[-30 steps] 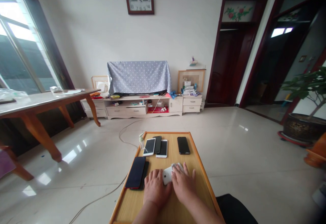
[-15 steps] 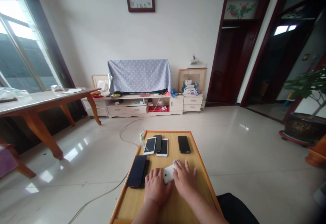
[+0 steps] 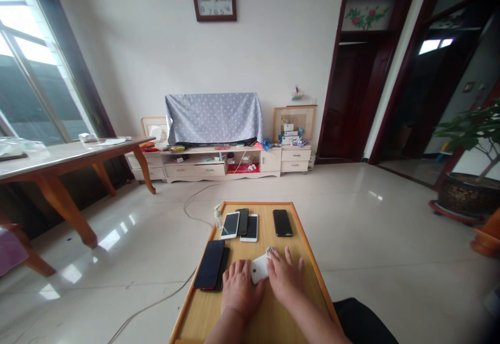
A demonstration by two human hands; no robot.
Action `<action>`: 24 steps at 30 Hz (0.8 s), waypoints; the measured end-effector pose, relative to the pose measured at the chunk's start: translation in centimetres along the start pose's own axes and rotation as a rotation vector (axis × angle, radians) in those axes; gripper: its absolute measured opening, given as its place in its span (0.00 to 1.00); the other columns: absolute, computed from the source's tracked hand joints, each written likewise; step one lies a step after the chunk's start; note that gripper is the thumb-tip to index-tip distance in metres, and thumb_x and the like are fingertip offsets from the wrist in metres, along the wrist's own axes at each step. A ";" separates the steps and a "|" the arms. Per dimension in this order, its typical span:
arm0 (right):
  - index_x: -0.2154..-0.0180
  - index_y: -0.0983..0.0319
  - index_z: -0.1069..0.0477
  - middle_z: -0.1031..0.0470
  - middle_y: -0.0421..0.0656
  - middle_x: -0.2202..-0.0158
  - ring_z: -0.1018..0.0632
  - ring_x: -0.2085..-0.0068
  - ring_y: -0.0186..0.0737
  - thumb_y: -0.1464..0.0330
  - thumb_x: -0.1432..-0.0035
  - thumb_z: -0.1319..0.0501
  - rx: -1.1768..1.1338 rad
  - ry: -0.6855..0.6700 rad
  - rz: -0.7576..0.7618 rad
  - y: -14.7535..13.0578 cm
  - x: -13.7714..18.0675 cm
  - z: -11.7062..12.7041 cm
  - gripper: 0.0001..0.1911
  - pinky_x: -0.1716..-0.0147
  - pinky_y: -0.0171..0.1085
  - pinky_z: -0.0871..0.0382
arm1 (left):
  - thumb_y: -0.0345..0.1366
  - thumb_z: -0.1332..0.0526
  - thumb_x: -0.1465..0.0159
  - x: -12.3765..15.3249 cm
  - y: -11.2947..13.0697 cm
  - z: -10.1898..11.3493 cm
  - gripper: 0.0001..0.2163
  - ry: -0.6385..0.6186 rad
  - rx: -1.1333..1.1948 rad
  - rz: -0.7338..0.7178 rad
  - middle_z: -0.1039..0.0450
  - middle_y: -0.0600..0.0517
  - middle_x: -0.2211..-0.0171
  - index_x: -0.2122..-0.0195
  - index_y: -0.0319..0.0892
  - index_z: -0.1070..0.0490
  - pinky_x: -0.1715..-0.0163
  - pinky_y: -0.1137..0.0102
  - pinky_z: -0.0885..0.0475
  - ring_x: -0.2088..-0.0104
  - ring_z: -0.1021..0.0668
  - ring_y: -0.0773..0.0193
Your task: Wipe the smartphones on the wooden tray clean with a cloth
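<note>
A white phone [image 3: 258, 270] lies back up and slanted on the small wooden table [image 3: 269, 328], its camera at the left end. My left hand [image 3: 239, 287] grips that end, with fingers along the edge and the thumb near the lower side. Over the right end lies my right hand [image 3: 286, 277]. Its index and middle fingertips press on a small crumpled grey-white piece [image 3: 270, 250] at the phone's upper right corner, too small to identify. The other fingers of that hand are spread. To the left, a large dark phone [image 3: 209, 263] rests partly over another dark phone [image 3: 223, 270].
Further back lie a white-framed phone [image 3: 230, 224], a dark phone [image 3: 242, 221], another white phone [image 3: 250, 228] and a black phone [image 3: 283, 222]. A small clear pump bottle [image 3: 217, 218] stands at the left edge. A cable [image 3: 156, 302] runs over the floor.
Both hands and the white phone stay nearly where they were. The whole view has shifted very slightly downward in the picture.
</note>
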State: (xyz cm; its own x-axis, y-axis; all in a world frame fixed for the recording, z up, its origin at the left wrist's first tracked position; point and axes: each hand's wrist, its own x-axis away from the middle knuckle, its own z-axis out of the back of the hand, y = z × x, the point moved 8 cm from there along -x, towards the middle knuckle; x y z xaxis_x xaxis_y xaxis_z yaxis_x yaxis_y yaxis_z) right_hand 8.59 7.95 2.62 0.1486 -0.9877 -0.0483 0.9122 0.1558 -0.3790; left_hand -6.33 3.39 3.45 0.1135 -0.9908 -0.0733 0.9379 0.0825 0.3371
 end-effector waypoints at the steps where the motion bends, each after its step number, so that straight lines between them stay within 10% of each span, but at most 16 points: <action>1: 0.35 0.49 0.36 0.39 0.37 0.31 0.50 0.28 0.59 0.58 0.27 0.60 -0.003 0.000 0.018 -0.4 0.3 -0.2 0.27 0.36 0.75 0.63 | 0.53 0.44 0.37 0.0 -0.1 0.0 0.23 0.001 0.002 0.001 0.30 0.46 0.44 0.44 0.49 0.32 0.43 0.59 0.42 0.43 0.33 0.49; 7: 0.36 0.41 0.36 0.34 0.35 0.34 0.44 0.29 0.52 0.55 0.26 0.61 -0.094 -0.042 0.221 -3.7 3.7 -1.8 0.25 0.34 0.71 0.68 | 0.40 0.48 0.35 -0.2 -0.5 -0.7 0.21 -0.030 -0.033 0.001 0.31 0.47 0.42 0.41 0.50 0.34 0.42 0.59 0.44 0.42 0.33 0.52; 15: 0.36 0.47 0.34 0.37 0.37 0.32 0.48 0.28 0.58 0.57 0.27 0.60 -0.010 0.011 0.029 0.2 1.0 0.5 0.26 0.36 0.75 0.62 | 0.53 0.43 0.38 0.0 0.0 0.1 0.24 0.007 0.007 0.005 0.30 0.46 0.44 0.44 0.49 0.32 0.43 0.59 0.42 0.42 0.33 0.48; 24: 0.41 0.43 0.29 0.31 0.36 0.36 0.43 0.29 0.53 0.56 0.27 0.60 -0.129 -0.048 0.208 -3.6 4.3 -1.0 0.25 0.34 0.70 0.67 | 0.42 0.47 0.36 -0.2 -0.4 -0.6 0.21 -0.034 -0.037 0.008 0.31 0.47 0.42 0.42 0.50 0.33 0.43 0.59 0.43 0.42 0.33 0.51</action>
State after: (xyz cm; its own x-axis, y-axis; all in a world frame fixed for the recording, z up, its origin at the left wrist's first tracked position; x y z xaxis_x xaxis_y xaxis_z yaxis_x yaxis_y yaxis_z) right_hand 5.59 3.16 2.87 0.3491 -0.9322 -0.0953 0.8042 0.3502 -0.4802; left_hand -6.57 3.64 2.77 0.1103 -0.9931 -0.0390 0.9485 0.0935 0.3027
